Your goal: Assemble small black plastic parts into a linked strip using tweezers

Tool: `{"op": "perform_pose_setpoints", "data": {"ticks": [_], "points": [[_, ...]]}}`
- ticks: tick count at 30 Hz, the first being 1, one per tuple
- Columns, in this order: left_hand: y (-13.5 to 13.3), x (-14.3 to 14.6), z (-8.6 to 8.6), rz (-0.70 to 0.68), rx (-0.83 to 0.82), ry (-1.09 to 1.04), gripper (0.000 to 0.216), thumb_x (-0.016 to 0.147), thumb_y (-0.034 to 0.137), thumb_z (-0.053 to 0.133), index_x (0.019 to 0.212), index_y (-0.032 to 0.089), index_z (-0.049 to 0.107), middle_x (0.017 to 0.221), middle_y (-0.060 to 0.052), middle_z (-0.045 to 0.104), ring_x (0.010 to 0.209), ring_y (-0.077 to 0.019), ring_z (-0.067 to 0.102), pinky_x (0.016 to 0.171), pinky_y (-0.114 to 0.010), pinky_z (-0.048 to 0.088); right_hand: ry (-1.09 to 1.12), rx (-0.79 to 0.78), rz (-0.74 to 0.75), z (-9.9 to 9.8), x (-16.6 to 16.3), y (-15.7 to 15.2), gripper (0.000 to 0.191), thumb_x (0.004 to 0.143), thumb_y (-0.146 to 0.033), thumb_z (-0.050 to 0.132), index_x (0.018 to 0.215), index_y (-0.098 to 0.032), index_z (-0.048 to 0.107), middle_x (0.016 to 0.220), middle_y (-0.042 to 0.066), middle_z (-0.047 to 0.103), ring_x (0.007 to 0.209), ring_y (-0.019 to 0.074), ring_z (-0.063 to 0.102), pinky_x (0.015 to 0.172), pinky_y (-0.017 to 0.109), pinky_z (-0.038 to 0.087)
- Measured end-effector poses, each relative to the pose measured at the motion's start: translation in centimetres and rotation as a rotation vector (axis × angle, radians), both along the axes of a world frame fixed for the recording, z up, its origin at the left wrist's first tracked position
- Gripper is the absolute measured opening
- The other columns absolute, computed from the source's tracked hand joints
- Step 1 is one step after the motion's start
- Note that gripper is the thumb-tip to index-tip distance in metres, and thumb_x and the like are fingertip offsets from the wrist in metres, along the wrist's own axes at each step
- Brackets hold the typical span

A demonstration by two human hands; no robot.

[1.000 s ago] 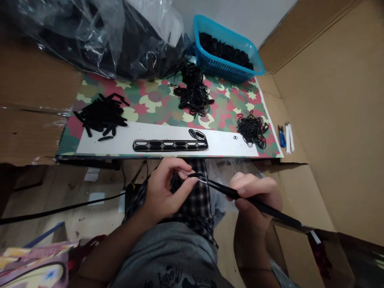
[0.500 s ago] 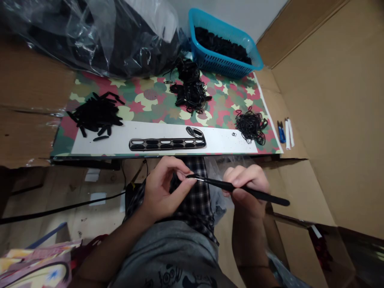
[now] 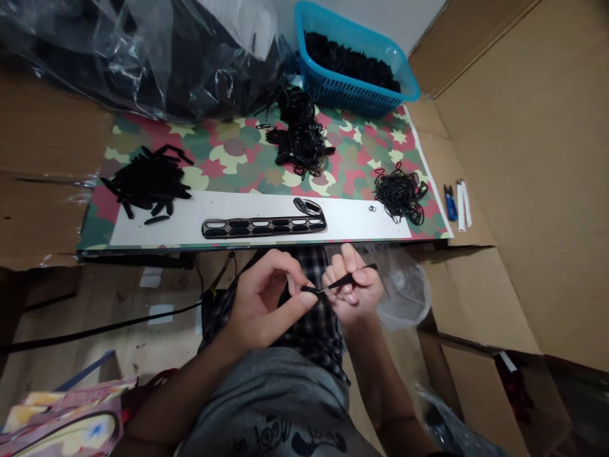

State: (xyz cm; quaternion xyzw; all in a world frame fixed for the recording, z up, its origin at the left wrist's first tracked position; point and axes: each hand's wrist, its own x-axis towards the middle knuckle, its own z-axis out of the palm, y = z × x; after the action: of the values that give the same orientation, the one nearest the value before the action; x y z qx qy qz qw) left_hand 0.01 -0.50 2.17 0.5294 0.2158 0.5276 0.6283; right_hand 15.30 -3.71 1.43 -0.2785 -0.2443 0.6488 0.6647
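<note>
My left hand (image 3: 271,304) pinches a small black oblong piece (image 3: 309,289) between thumb and forefinger, above my lap. From the right, my right hand (image 3: 356,289) closes around black tweezers (image 3: 343,280), whose thin metal tip meets the piece. Fingers partly hide both the piece and the tip. Beyond my hands, a long black strip with two rows of oval slots (image 3: 264,226) lies on white paper (image 3: 190,209). Some slots are filled with black and some show white. Two loose oval parts (image 3: 307,206) rest at its right end.
Black oblong pieces (image 3: 150,181) form a pile at left. Thin black loops (image 3: 402,193) are heaped at right, with a tangled black pile (image 3: 302,139) mid-table. Behind stand a blue basket (image 3: 356,82) and a plastic bag (image 3: 157,57). Blue-handled cutters (image 3: 450,203) lie far right.
My right hand has turned and come left, closer to my left hand, and the tweezers now tilt up to the right. My left hand keeps its pinch on the black piece.
</note>
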Motion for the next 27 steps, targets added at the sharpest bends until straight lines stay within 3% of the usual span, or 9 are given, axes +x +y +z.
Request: {"op": "perform_pose_setpoints", "data": {"ticks": [7, 14, 20, 24, 27], "points": [[-0.1, 0.8, 0.5, -0.028, 0.026, -0.023, 0.015, 0.079, 0.013, 0.074, 0.080, 0.018, 0.059, 0.065, 0.002, 0.054, 0.062, -0.0098, 0.052, 0.058, -0.020, 0.043, 0.216, -0.023, 0.115, -0.7, -0.1, 0.1, 0.024, 0.071, -0.016, 0.063, 0.063, -0.021, 0.041, 0.044, -0.012, 0.038, 0.031, 0.0045, 0.016, 0.032, 0.014, 0.020], [0.6, 1.5, -0.6, -0.013, 0.055, 0.038, 0.017, 0.078, 0.009, 0.072, 0.074, 0.017, 0.058, 0.065, 0.002, 0.056, 0.061, -0.0093, 0.052, 0.057, -0.019, 0.043, 0.363, 0.098, 0.110, 1.2, 0.3, -0.5, 0.033, 0.078, -0.017, 0.066, 0.066, -0.021, 0.035, 0.045, -0.014, 0.031, 0.030, 0.0019, 0.015, 0.032, 0.010, 0.022], [0.6, 1.3, -0.7, 0.032, 0.088, 0.028, 0.015, 0.078, 0.007, 0.071, 0.079, 0.018, 0.060, 0.068, 0.002, 0.055, 0.062, -0.0089, 0.053, 0.058, -0.019, 0.045, 0.193, 0.102, 0.037, 1.6, 1.5, -0.1, 0.034, 0.074, -0.016, 0.070, 0.064, -0.021, 0.038, 0.044, -0.014, 0.029, 0.029, 0.0025, 0.015, 0.032, 0.012, 0.023], [0.4, 1.1, -0.5, 0.060, 0.091, 0.013, 0.017, 0.076, 0.006, 0.072, 0.081, 0.018, 0.061, 0.066, 0.003, 0.053, 0.062, -0.0092, 0.053, 0.057, -0.019, 0.045, 0.082, 0.096, -0.002, 1.1, 2.0, -0.1, 0.023, 0.074, -0.018, 0.069, 0.066, -0.021, 0.048, 0.044, -0.013, 0.032, 0.030, 0.0042, 0.013, 0.029, 0.015, 0.017], [0.2, 0.9, -0.4, 0.066, 0.083, 0.021, 0.018, 0.076, 0.005, 0.072, 0.085, 0.018, 0.063, 0.070, 0.002, 0.056, 0.061, -0.0083, 0.053, 0.057, -0.018, 0.045, -0.047, 0.121, -0.075, 1.3, 2.2, -0.5, 0.015, 0.075, -0.018, 0.070, 0.070, -0.021, 0.056, 0.045, -0.012, 0.038, 0.030, 0.0045, 0.016, 0.032, 0.017, 0.020]]}}
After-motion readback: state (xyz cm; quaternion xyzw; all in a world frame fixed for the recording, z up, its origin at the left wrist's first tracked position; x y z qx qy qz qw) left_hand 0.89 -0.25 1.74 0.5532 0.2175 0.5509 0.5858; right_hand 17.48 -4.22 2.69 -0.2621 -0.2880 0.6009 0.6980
